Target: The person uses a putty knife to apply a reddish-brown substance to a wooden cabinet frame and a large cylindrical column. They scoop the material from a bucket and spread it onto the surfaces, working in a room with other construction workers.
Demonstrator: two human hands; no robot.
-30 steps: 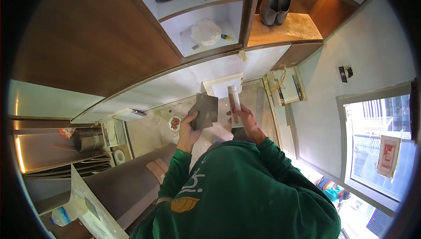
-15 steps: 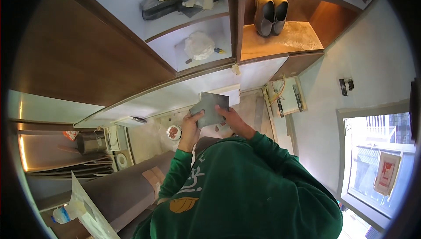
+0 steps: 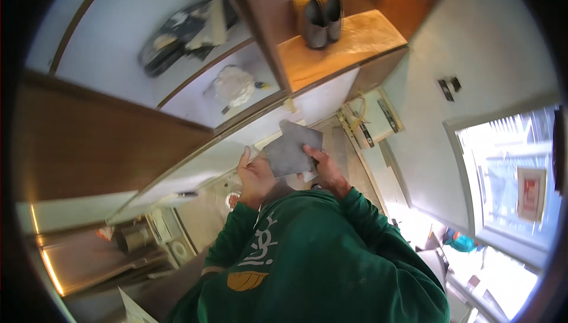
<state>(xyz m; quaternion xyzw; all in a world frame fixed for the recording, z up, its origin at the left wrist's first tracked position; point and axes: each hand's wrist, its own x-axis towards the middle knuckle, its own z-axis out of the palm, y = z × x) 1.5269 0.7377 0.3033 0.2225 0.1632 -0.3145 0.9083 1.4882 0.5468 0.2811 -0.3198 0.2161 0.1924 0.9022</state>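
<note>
Head view: right hand (image 3: 328, 172) gripping grey sheets (image 3: 293, 151), left hand (image 3: 255, 178) spreading open

Sheets are lying in front of the torso, flat faces turning up toward the camera, one corner pointing away. Outline is suggesting two pieces overlapping; exact count is not showing.

Right hand is closing on the right edge: thumb pressing on top, fingers curling beneath. That pinch is probably stopping the overlapping pieces from sliding or fanning apart. A pale bit is peeking out under these fingers; its kind is not showing.

Left hand is opening wide, palm mostly up, thumb standing well away from the sheets. It is gripping nothing visible. Fingertips are sitting right by the left edge; whether they are touching or supporting from below, cannot tell. The right hand seems to be taking most of the weight.

Beyond the left wrist, a small round container (image 3: 228, 200) with reddish contents is sitting low, partly hiding behind the hand, perhaps standing there for easy reach.

Above, a pair of shoes (image 3: 319, 24) is standing side by side on a lit shelf (image 3: 367, 30), likely sheltering from floor mess. In the neighbouring compartments, a white crumpled bundle (image 3: 234, 86) and a dark heap of scraps (image 3: 189, 39) are resting, blurring somewhat.
</note>
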